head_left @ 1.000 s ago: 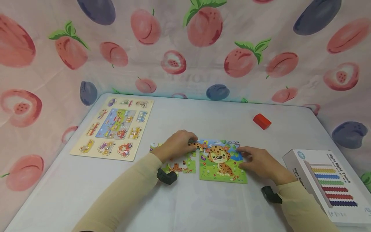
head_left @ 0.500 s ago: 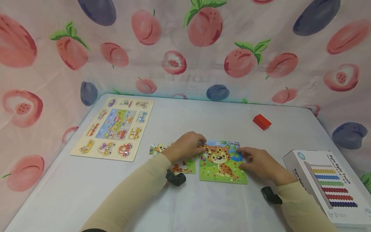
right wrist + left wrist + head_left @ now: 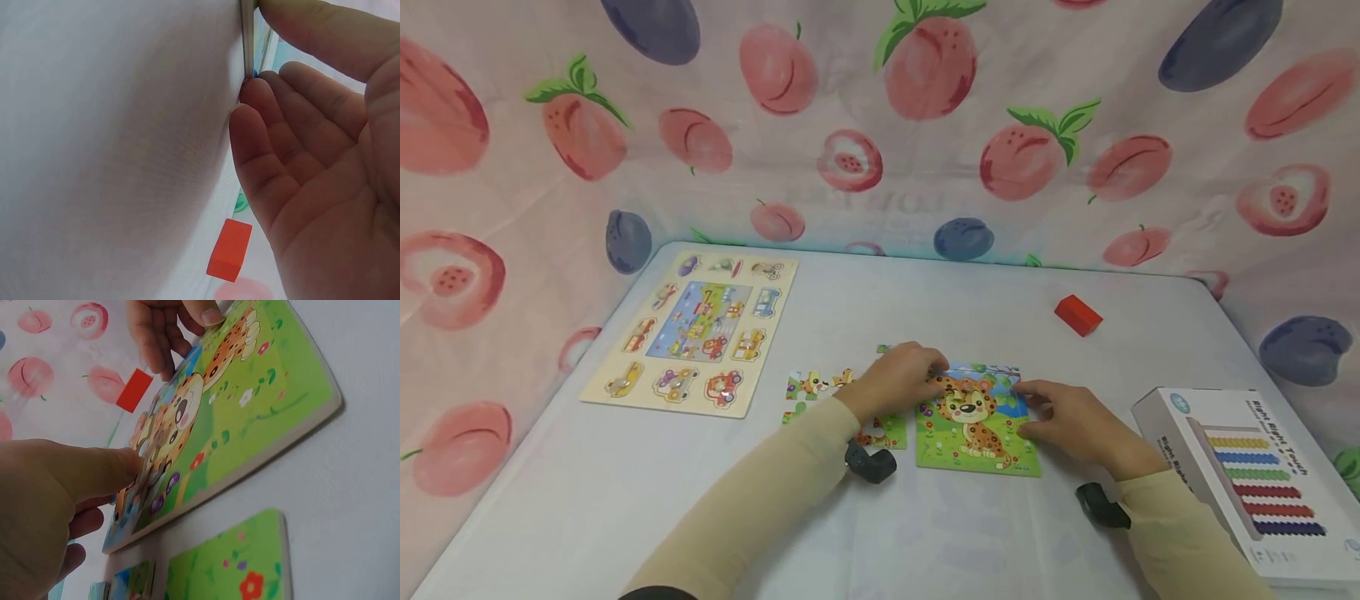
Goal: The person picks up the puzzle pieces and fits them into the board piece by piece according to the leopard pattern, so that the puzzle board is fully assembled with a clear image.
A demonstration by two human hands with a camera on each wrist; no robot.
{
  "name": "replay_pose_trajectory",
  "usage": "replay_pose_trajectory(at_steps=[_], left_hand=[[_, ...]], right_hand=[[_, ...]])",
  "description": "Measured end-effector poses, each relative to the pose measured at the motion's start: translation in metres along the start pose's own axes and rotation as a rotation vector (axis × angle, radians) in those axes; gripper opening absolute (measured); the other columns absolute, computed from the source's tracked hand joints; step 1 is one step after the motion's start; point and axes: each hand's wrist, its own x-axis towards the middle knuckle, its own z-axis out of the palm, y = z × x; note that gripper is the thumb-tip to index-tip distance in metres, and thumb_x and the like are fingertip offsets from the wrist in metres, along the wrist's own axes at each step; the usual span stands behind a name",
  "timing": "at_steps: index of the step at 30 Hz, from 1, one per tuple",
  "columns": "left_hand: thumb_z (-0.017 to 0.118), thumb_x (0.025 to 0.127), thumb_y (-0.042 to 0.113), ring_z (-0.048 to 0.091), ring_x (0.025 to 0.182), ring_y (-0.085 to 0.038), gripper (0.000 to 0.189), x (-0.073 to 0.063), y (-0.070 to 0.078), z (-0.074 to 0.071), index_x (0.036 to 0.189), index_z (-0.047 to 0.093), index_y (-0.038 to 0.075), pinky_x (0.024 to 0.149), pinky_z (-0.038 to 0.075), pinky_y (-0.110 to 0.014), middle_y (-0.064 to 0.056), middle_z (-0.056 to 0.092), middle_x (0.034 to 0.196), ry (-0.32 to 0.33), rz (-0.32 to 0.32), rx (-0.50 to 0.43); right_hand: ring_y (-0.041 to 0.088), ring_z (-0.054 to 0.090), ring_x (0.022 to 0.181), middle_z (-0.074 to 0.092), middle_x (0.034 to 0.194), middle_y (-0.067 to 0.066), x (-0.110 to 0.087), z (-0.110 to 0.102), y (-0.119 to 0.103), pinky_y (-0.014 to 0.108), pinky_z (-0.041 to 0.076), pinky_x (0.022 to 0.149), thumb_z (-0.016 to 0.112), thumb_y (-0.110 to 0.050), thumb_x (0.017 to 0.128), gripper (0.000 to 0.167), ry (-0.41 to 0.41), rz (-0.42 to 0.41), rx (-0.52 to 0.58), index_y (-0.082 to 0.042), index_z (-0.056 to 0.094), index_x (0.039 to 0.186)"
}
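Observation:
A leopard picture puzzle board point(image 3: 973, 433) lies on the table, green and blue with a spotted cub. My left hand point(image 3: 898, 379) pinches an orange spotted puzzle piece point(image 3: 949, 385) over the board's upper left, near the cub's head. In the left wrist view the thumb point(image 3: 106, 470) is in front of the piece and covers part of it. At the board's right side, my right hand point(image 3: 1067, 417) holds the edge, thumb and fingers set apart along it. Loose puzzle pieces point(image 3: 891, 432) lie left of the board, partly hidden under my left hand and sleeve.
A wooden vehicle puzzle point(image 3: 707, 333) lies at the back left. Towards the back right sits a red block point(image 3: 1078, 315). A white box point(image 3: 1247, 475) picturing coloured bars stands at the right edge. Behind the table hangs a fruit-printed cloth point(image 3: 925, 150).
My left hand has moved right with the puzzle piece, from the board's left edge to over the cub's head. More loose pieces show behind it. My right hand stays in place.

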Motion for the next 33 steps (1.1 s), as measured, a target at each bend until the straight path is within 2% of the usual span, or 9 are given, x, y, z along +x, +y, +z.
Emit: replay_pose_trajectory(at_steps=[18,33], left_hand=[[0.07,0.095,0.026,0.059,0.113,-0.017,0.034,0.007,0.012,0.011,0.125,0.068,0.009,0.094,0.048,-0.028,-0.001,0.069,0.117,0.046,0.021,0.029],[0.069,0.095,0.024,0.059,0.107,-0.015,0.034,0.013,0.02,0.017,0.126,0.068,0.009,0.09,0.049,-0.027,-0.001,0.068,0.115,0.047,-0.021,0.022]], right_hand=[[0.037,0.061,0.108,0.062,0.125,0.019,0.0,-0.001,0.0,0.053,0.051,0.09,0.081,-0.024,0.085,0.064,-0.009,0.007,0.004,-0.004,0.055,0.14],[0.036,0.06,0.109,0.062,0.126,0.018,0.0,-0.001,0.0,0.052,0.052,0.091,0.08,-0.025,0.086,0.065,-0.013,0.011,0.003,-0.005,0.054,0.141]])
